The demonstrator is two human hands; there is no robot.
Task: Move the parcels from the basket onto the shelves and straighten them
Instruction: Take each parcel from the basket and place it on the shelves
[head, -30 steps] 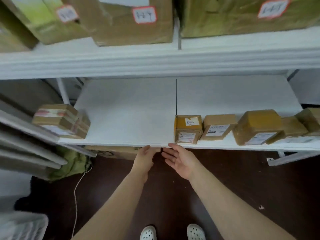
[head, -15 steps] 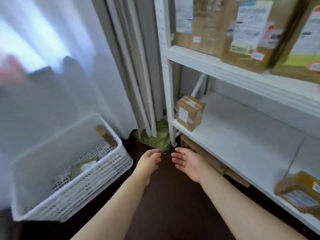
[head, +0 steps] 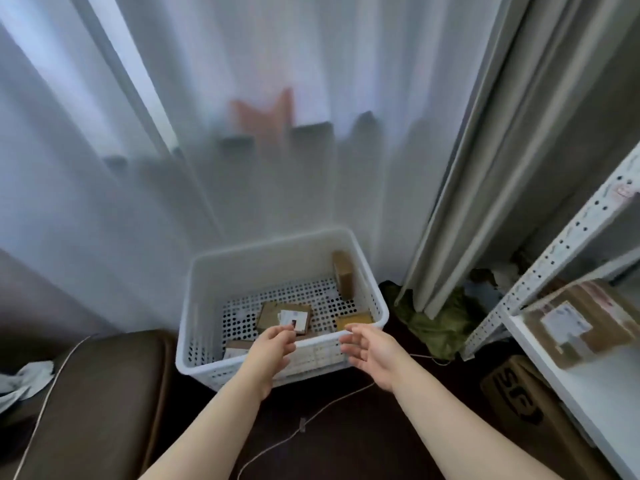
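Two empty hands hovered at the near rim of the basket (head: 277, 261): the left hand (head: 273, 344) with fingers loosely curled, the right hand (head: 374, 351) with fingers spread. To the right, one shelved parcel (head: 581, 320) sat on the shelf (head: 588, 386). Four parcels lay inside the basket: a near parcel (head: 237, 348), a labelled parcel (head: 273, 315), a yellow parcel (head: 353, 321) and, farthest, an upright parcel (head: 344, 275). Several trips seemingly lay ahead.
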